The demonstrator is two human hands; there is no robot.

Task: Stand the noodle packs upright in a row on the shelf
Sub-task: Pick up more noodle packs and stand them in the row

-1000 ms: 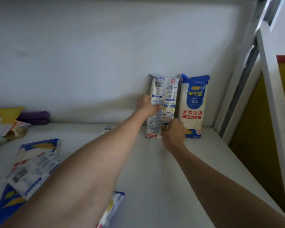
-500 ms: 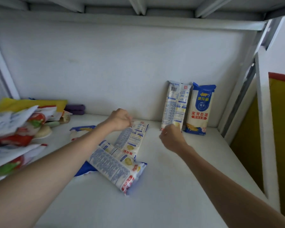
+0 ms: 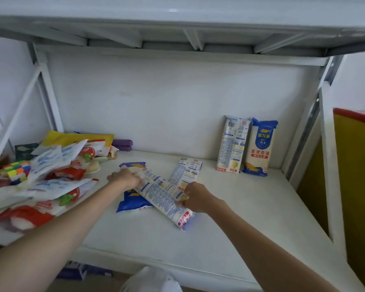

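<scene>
Two noodle packs stand upright against the back wall at the right: a white one (image 3: 232,144) and a blue-and-cream one (image 3: 260,147). Three more lie flat mid-shelf. A long white pack (image 3: 162,196) lies diagonally on top of a blue pack (image 3: 131,202), and another white pack (image 3: 185,171) lies behind them. My left hand (image 3: 124,178) grips the far end of the long white pack. My right hand (image 3: 195,197) holds its near right edge. The white shelf (image 3: 251,218) carries everything.
A heap of snack bags (image 3: 51,175) and a colourful cube (image 3: 17,168) crowd the shelf's left side. A purple item (image 3: 122,144) lies by the back wall. The shelf's metal post (image 3: 327,165) and a yellow board (image 3: 356,186) bound the right side.
Both hands left the upright white pack at the back and came down to the packs lying mid-shelf, closing on the long white one. The view pulled back.
</scene>
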